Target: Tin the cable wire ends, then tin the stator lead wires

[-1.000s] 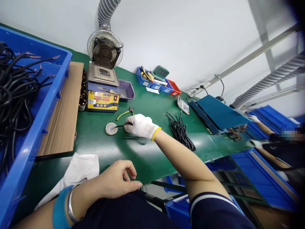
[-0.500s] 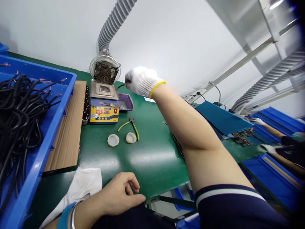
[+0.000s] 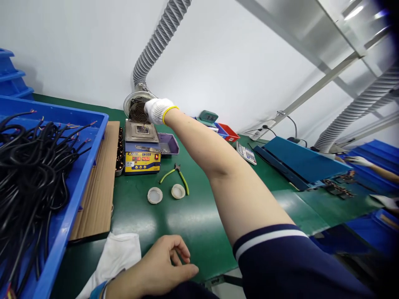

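Note:
My right hand, in a white knitted glove with a yellow cuff, reaches out to the solder pot, beside the black fan guard. Its fingers are bent closed and face away, so what they hold, if anything, is hidden. My left hand is bare and rests near the front edge of the green table, fingers loosely curled with the thumb apart and nothing in it. Beside it lies an empty white glove. Green-handled cutters lie splayed behind two small round dishes.
A blue crate of black cables stands left, next to a cardboard sheet. A purple tray sits right of the pot. Farther right are a calculator, a blue sloped stand and a co-worker's gloved hand.
My right hand has moved left and closer to the fan and solder pot. The camera view has shifted, uncovering the calculator and a small clock. My left hand keeps its pose.

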Demonstrator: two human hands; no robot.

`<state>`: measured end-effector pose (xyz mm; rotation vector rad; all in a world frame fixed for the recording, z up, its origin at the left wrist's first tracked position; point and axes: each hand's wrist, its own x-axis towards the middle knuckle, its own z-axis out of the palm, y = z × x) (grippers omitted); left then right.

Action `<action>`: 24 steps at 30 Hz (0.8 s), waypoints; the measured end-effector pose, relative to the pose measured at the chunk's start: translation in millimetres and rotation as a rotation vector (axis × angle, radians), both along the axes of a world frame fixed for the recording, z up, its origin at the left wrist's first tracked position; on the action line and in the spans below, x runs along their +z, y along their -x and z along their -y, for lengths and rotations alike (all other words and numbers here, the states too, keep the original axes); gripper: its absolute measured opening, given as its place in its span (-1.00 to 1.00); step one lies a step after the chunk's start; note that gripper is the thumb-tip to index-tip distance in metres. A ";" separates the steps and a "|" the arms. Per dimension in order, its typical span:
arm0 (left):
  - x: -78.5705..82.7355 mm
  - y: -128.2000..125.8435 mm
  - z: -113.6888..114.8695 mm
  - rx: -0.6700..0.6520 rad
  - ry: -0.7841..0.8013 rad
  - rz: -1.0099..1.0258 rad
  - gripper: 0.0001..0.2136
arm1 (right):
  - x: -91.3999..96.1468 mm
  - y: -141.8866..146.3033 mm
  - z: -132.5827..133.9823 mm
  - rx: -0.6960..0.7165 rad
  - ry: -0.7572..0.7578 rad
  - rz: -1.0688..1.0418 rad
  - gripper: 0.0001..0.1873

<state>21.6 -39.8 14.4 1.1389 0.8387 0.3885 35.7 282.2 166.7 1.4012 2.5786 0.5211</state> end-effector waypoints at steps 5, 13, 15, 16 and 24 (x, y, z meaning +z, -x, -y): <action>1.6 -0.7 0.8 0.010 0.008 -0.020 -0.78 | 35.9 -21.4 22.8 -0.066 -0.001 -0.107 -0.71; -6.2 -1.5 4.7 0.024 -0.018 -0.040 -0.72 | 75.6 -43.8 79.6 0.070 0.131 -0.486 -0.74; -5.9 -1.9 5.1 0.041 -0.019 -0.029 -0.72 | 81.5 -37.7 92.4 0.116 0.209 -0.603 -0.74; -5.1 -2.1 5.0 0.049 -0.013 -0.032 -0.72 | 85.6 -32.2 99.5 0.145 0.262 -0.681 -0.74; -3.1 -3.0 3.0 0.092 0.003 -0.076 -0.70 | 151.0 67.7 155.3 0.334 0.435 -1.412 -0.52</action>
